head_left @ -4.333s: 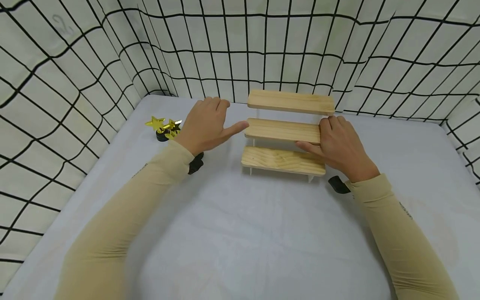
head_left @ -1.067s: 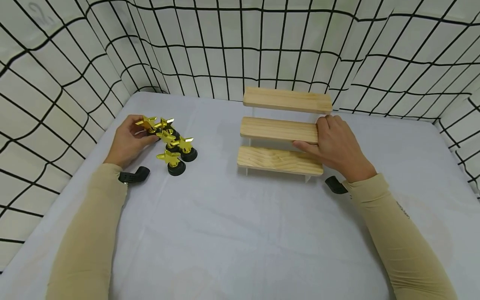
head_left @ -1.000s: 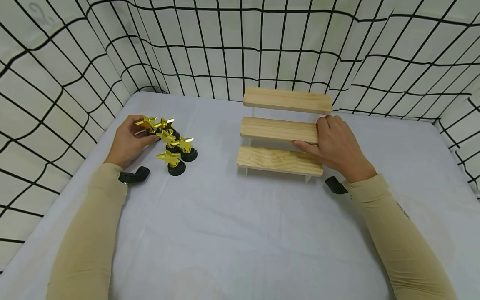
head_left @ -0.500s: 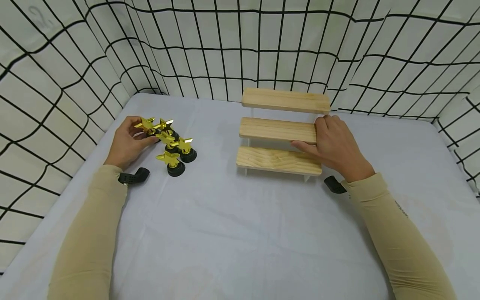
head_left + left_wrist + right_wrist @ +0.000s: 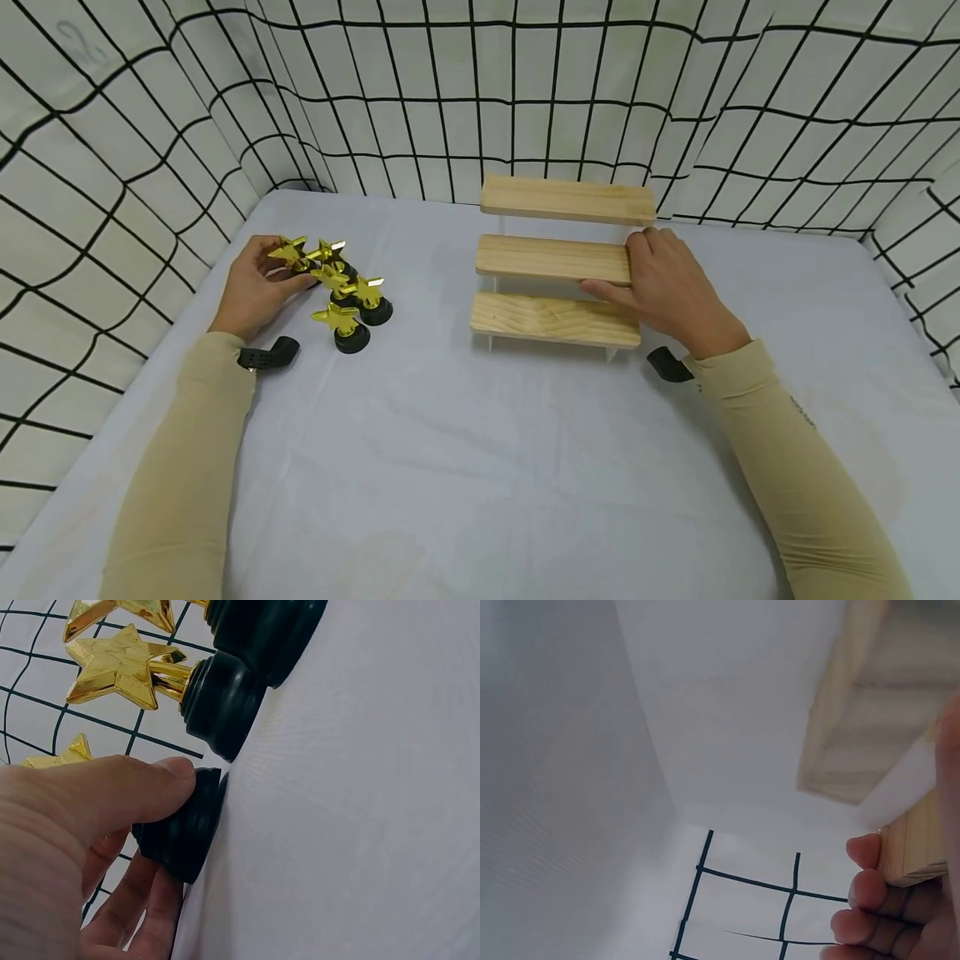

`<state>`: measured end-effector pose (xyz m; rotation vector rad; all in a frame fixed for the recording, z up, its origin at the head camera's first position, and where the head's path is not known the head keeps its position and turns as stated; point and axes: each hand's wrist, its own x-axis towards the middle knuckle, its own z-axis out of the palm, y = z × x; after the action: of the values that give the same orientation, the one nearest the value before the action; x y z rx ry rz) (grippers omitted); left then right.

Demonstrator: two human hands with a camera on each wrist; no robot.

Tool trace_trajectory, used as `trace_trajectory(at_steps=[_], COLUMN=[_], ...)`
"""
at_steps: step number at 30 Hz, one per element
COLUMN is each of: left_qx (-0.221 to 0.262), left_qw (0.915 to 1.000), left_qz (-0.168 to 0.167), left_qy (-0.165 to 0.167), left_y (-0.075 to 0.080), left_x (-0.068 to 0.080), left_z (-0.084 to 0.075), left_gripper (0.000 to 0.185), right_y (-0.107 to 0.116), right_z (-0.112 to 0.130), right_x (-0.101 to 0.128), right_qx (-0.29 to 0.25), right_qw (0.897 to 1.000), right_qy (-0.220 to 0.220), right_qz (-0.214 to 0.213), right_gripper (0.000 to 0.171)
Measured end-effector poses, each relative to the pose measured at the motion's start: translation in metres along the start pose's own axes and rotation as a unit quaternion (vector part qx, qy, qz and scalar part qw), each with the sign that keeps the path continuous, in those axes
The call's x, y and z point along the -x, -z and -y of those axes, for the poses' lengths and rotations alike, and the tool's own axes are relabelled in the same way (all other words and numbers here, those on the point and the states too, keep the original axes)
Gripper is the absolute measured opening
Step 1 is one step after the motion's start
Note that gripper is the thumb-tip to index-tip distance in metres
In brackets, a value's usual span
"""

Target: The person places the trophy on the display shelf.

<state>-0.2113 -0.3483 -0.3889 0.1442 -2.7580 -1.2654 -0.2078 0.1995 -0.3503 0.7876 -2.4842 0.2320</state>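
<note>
At the table's left my left hand point(image 5: 255, 290) pinches the black round base of a gold star trophy point(image 5: 291, 250), the farthest left of a small cluster. In the left wrist view the thumb presses that base point(image 5: 184, 836) from one side, with fingers on the other, low by the white cloth. Other star trophies point(image 5: 337, 321) stand close beside it. My right hand point(image 5: 678, 292) grips the right end of the middle board of a three-tier wooden stand point(image 5: 551, 258). Its thumb lies along the board's front edge, and the right wrist view shows fingertips point(image 5: 866, 889) at the wood's end.
White cloth covers the table point(image 5: 450, 467). Black wire grid panels point(image 5: 420, 100) over white sheeting rise behind and along both sides, with the stand near the back one. A black wrist device point(image 5: 270, 353) sits at the left wrist, another point(image 5: 670, 365) at the right.
My left hand has moved left from beside the stand to the trophies and taken one by its base; it then stays there. My right hand keeps its grip on the middle board.
</note>
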Motion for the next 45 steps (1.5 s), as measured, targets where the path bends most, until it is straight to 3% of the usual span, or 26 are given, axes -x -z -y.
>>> trace_trajectory(at_steps=[4, 9, 13, 28, 36, 45], left_qx=[0.009, 0.003, -0.008, 0.000, -0.001, 0.002], left_qw=[1.0000, 1.0000, 1.0000, 1.0000, 1.0000, 0.9998], left_qz=[0.000, 0.001, 0.003, 0.000, -0.007, -0.020], left_qy=[-0.002, -0.001, 0.004, 0.002, 0.002, -0.002], left_y=[-0.001, -0.002, -0.002, 0.002, 0.006, 0.013], left_x=[0.000, -0.001, -0.001, -0.001, 0.002, 0.003], left_z=[0.001, 0.002, 0.001, -0.003, -0.004, -0.012], left_gripper=[0.067, 0.067, 0.069, 0.064, 0.067, 0.064], right_y=[0.005, 0.010, 0.010, 0.005, 0.001, 0.002], right_z=[-0.001, -0.005, -0.008, -0.013, -0.011, -0.012], right_x=[-0.001, 0.000, 0.000, 0.003, 0.000, 0.001], right_qx=[-0.026, -0.051, -0.059, -0.048, -0.038, -0.032], right_qw=[0.998, 0.991, 0.987, 0.996, 0.997, 0.998], right_qy=[-0.024, -0.061, -0.074, -0.013, -0.004, 0.004], right_qz=[0.049, 0.110, 0.132, 0.073, 0.068, 0.051], right_gripper=[0.096, 0.069, 0.067, 0.079, 0.065, 0.066])
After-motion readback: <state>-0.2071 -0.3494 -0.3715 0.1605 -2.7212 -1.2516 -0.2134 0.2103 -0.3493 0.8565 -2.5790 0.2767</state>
